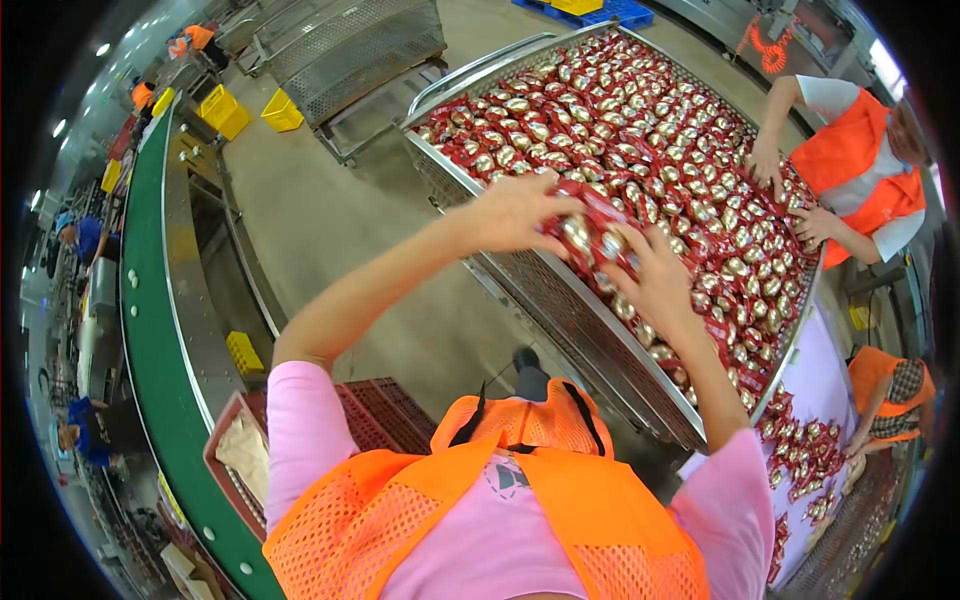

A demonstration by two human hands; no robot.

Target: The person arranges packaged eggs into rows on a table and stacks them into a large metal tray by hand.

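Orange mesh vest and pink sleeves fill the near part of the view, with both forearms stretched over the near long edge of a perforated metal trolley. A red-and-gold wrapped bunch is clamped between the two hands, just inside the middle of that edge. Its long axis runs roughly along the same edge, slanting from the left hand at one end to the right hand at the other, so neither is nearer: both touch it. The left fingers bend over the top with the thumb below; the right fingers curl onto the opposite end. Whether its underside clears the heap of wrapped pieces cannot be told. Toward the trolley's right corner, a co-worker's hands touch the heap, well apart from the bunch. Beyond the near right corner stands a lilac table with more wrapped pieces; a green conveyor runs along the left
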